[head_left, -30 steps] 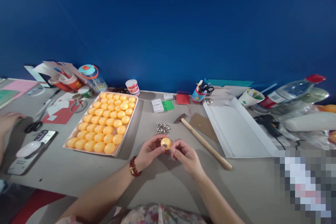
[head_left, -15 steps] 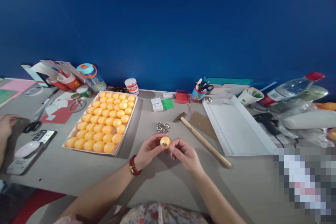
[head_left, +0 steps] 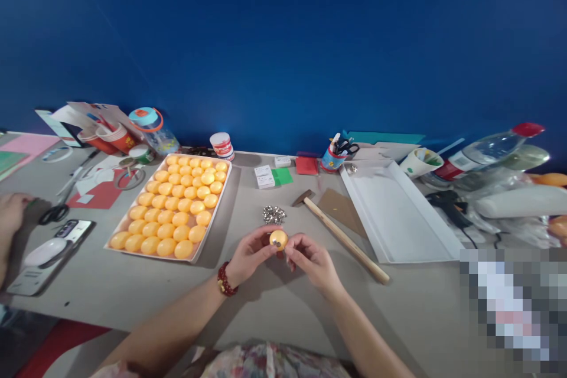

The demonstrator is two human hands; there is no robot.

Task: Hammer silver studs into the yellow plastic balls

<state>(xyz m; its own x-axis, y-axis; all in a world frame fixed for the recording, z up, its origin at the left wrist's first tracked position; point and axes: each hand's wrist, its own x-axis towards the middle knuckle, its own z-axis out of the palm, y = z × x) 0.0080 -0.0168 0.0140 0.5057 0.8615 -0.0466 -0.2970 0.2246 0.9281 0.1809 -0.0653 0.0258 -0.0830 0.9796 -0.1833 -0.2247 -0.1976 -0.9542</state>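
My left hand [head_left: 253,254], with a red bead bracelet [head_left: 225,279] at its wrist, is closed around a yellow-orange table tennis ball [head_left: 279,238]. A small shiny metal piece shows on the ball's near side. Close against the ball's right side, my right hand [head_left: 309,257] has its thumb and fingers pinched together; whatever lies between them is too small to make out. Just beyond the hands is a pile of small shiny silver pieces [head_left: 274,215]. Rows of similar balls fill a shallow box [head_left: 198,255] on the left, with one gap at its right side.
A hammer [head_left: 348,241] lies right of my hands, over brown card [head_left: 339,209]. Farther right are a white tray [head_left: 401,212], a glue gun [head_left: 449,212] and a bottle [head_left: 487,150]. Small white boxes [head_left: 264,177] lie ahead. Another person's hand [head_left: 13,212] rests at far left near scissors [head_left: 54,213].
Both hands stay in nearly the same place around the ball. The view has shifted very slightly.
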